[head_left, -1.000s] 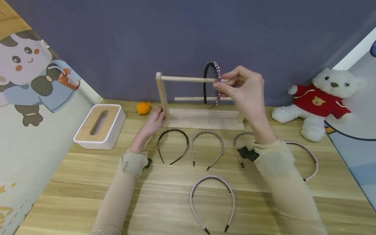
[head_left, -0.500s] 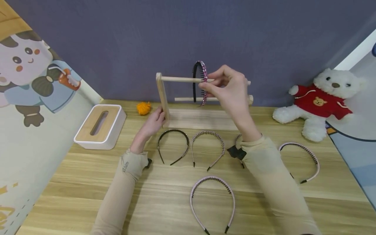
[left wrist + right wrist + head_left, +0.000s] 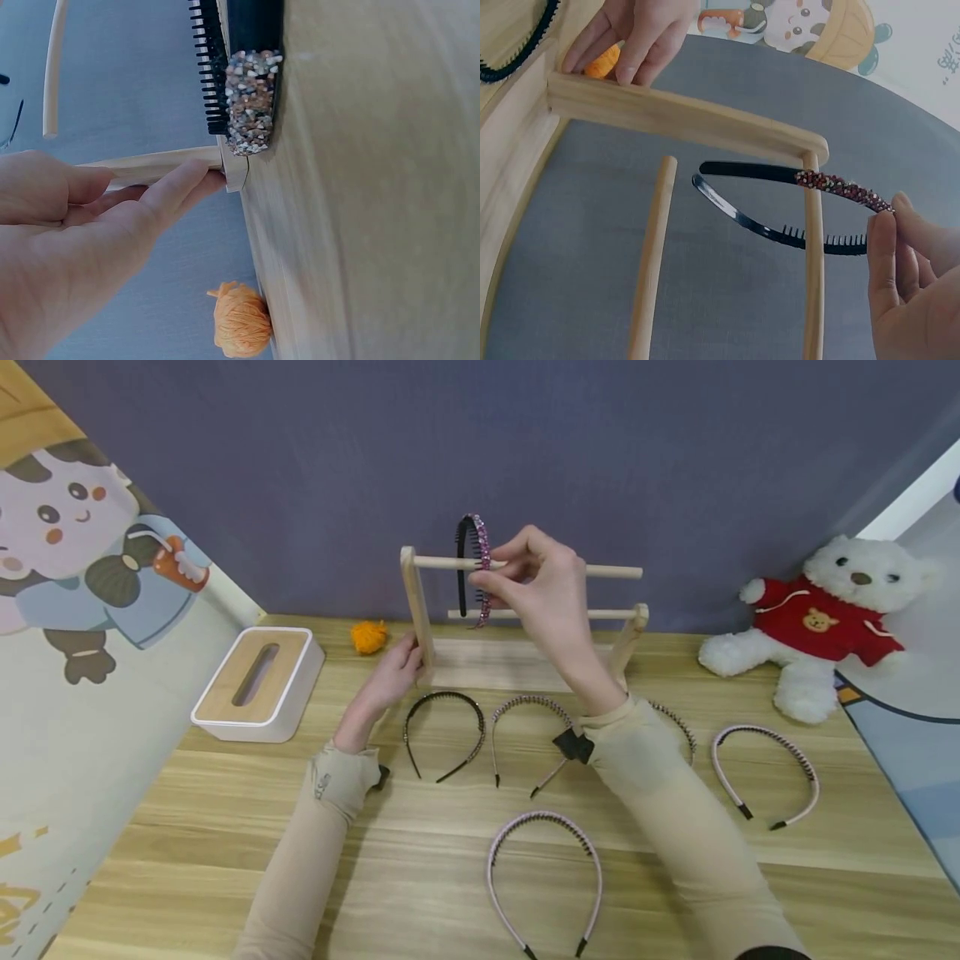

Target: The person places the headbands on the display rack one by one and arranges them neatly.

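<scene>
My right hand (image 3: 551, 597) pinches a black toothed headband with pink sparkling stones (image 3: 483, 539) between thumb and fingers. The headband hangs round the upper rod (image 3: 615, 572) of a wooden rack (image 3: 517, 662), near its left end. In the right wrist view the rod passes through the loop of the headband (image 3: 840, 186). My left hand (image 3: 390, 672) holds the rack's left upright low down, thumb on one side and fingers on the other. Just in front of the rack lies a black headband (image 3: 480, 727), its stone-covered part close up in the left wrist view.
Along the table lie a beaded pink headband (image 3: 525, 698), another partly under my right sleeve (image 3: 678, 722), and pale pink ones at right (image 3: 804, 760) and front (image 3: 543, 815). A tissue box (image 3: 307, 677), orange yarn ball (image 3: 368, 637) and white teddy bear (image 3: 795, 610) stand around.
My right hand has slid the sparkling headband leftward along the upper rod, from near its right end. The left hand stays on the upright.
</scene>
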A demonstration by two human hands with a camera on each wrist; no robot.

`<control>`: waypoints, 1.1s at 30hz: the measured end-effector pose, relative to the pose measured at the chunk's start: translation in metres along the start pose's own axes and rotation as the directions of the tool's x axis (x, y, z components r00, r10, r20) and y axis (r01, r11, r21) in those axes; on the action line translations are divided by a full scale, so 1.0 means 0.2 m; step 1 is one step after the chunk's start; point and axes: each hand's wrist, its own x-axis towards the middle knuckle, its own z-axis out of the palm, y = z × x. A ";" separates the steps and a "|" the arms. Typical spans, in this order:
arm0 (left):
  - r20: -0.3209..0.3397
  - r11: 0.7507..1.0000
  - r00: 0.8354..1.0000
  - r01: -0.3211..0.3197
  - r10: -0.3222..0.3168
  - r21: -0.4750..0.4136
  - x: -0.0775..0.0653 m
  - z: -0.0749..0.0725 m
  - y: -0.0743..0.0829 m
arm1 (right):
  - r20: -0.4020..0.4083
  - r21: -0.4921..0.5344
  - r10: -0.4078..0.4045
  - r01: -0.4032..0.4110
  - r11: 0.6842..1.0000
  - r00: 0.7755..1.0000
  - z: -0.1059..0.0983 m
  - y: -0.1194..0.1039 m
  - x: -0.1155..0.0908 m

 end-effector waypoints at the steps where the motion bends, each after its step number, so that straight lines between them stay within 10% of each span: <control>1: 0.000 1.000 1.000 0.000 0.000 -0.004 0.00 0.00 0.00 | 0.002 0.002 -0.008 0.008 1.000 1.000 0.01 0.00 0.00; 33: 0.000 0.999 1.000 0.006 -0.006 -0.038 -0.01 0.01 0.03 | 0.077 -0.069 -0.025 0.030 0.997 0.997 0.28 0.11 0.02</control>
